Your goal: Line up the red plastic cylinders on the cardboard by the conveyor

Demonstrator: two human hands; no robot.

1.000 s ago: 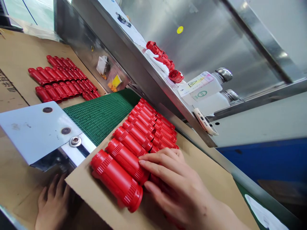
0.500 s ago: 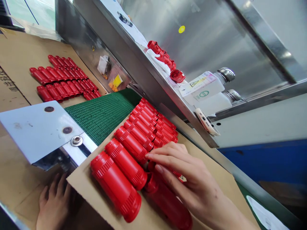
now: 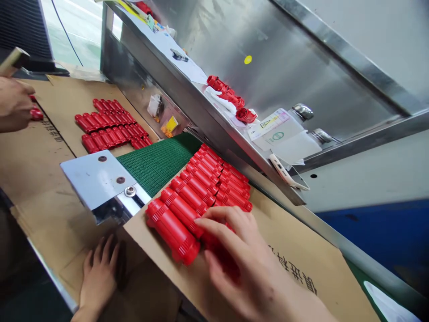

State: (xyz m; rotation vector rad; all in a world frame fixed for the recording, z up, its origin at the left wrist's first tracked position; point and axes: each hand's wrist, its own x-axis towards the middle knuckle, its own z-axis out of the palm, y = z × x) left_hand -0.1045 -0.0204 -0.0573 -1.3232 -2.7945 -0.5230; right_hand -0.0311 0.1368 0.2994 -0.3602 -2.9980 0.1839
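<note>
We take the green conveyor belt [image 3: 157, 162] as our landmark. Behind it runs the long steel machine housing [image 3: 301, 67], whose ledge carries a few loose red parts [image 3: 228, 91], a clear bottle [image 3: 284, 132] and a phone [image 3: 286, 172]. In front of the belt, overlapping its near end, lies our cardboard sheet [image 3: 301, 268], and on it two rows of red ribbed plastic cylinders [image 3: 201, 197] packed side by side. Left of the belt a second batch of red cylinders [image 3: 110, 129] sits on another cardboard sheet [image 3: 67, 103], and further left a co-worker's hand [image 3: 13, 105] pinches one red piece.

Our right hand [image 3: 234, 259] lies flat over the near end of the rows, fingers spread and curled onto the cylinders rather than closed round one. Our left hand [image 3: 98, 273], below the belt's metal end plate [image 3: 97, 179], rests open and flat under the cardboard's edge, holding nothing.

We judge these cylinders light, rigid and smooth, apt to roll; the ribbed collar near each end gives the surest grip, taken across the barrel between thumb and fingers
</note>
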